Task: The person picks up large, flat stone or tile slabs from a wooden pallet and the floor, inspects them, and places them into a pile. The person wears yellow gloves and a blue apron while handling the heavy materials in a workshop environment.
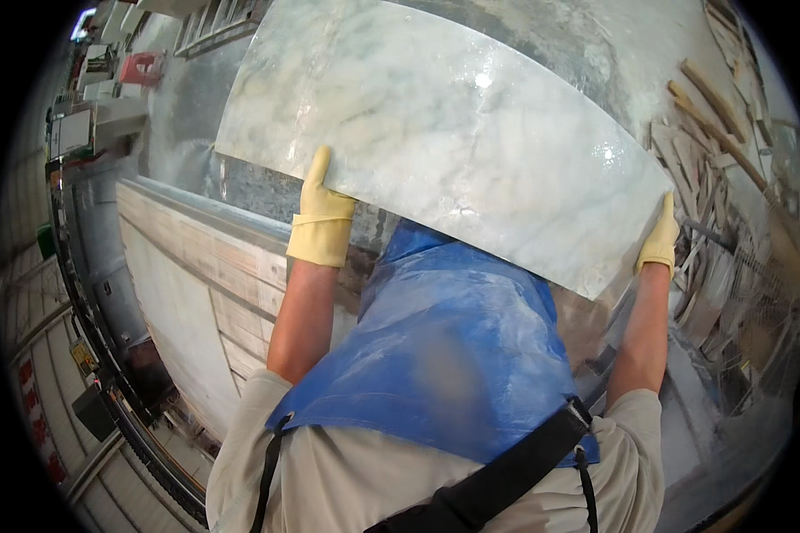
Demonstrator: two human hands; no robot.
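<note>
A large polished slab of pale stone [453, 115], white with grey-green veins, spans the upper middle of the head view in front of me. My left hand [325, 200], in a yellow rubber glove, grips its near long edge; the thumb lies on top and the fingers are hidden underneath. At the slab's right end, my right hand [661, 235], gloved alike, holds the short edge with one digit pointing up along it. The near edge of the slab lies close to my blue apron [453, 329].
Left of me a large panel [173, 293] with pale and wood-like strips leans at an angle. Broken stone strips and long offcuts [711, 115] are piled at the right. A red plastic stool or crate [142, 68] stands at the far left. The floor [187, 115] looks wet.
</note>
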